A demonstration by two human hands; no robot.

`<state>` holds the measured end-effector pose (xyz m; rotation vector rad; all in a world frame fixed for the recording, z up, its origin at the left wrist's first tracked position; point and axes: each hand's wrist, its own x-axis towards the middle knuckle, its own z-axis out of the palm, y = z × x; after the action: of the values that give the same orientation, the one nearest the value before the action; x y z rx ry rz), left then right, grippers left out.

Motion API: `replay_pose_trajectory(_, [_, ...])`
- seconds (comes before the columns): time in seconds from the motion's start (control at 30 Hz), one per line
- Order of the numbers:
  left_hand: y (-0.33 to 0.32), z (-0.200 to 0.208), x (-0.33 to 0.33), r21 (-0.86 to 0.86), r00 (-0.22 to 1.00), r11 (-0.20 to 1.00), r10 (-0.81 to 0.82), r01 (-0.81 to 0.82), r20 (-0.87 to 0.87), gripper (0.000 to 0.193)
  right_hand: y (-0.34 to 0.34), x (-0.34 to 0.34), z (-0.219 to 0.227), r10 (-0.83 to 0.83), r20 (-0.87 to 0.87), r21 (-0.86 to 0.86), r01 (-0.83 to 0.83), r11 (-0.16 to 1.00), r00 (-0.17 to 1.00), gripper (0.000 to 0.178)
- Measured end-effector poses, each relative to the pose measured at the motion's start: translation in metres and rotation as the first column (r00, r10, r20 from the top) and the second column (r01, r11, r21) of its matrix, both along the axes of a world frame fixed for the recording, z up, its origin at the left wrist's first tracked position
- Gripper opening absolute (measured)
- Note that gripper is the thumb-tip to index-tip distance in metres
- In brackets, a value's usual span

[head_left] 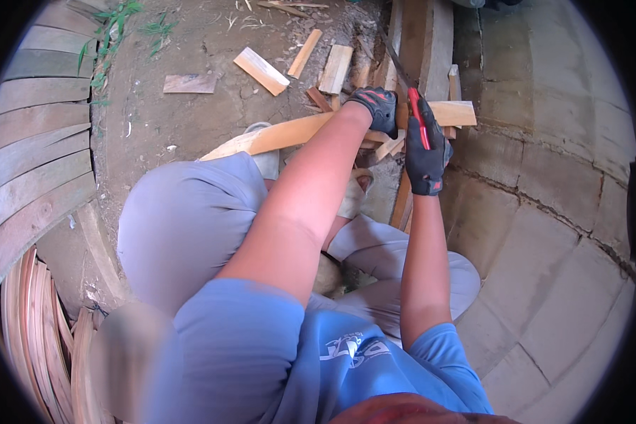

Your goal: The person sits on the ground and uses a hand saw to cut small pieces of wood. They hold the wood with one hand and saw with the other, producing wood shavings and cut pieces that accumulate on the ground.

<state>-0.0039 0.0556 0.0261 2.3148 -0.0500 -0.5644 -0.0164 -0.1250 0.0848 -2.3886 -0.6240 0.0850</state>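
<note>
A long pale wooden plank lies crosswise in front of me, its left part by my bent knee and its right end past the saw. My left hand, in a black glove with red marks, is closed over the plank just left of the saw. In my right hand, gloved alike, is the red handle of a handsaw. Its dark narrow blade points away from me, slanting to the upper left. The blade lies over or against the plank; whether it has cut into the wood I cannot tell.
Several wood offcuts are scattered on the dirt ground ahead. Long timber beams run away from me beyond my hands. A block wall rises at right. Weathered boards line the left, with stacked thin strips at lower left.
</note>
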Motion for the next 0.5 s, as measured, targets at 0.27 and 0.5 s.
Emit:
replay_pose_trajectory(0.27, [-0.042, -0.056, -0.033, 0.058, 0.891, 0.927, 0.338, -0.371, 0.303, 0.048, 0.008, -0.004, 0.004, -0.02, 0.04, -0.071, 0.023, 0.997, 0.999, 0.043])
replay_pose_trajectory(0.5, [-0.031, -0.055, -0.029, 0.115, 0.926, 0.931, 0.321, -0.347, 0.197, 0.055, -0.055, -0.085, 0.056, -0.012, 0.145, -0.179, 0.038, 0.983, 0.989, 0.042])
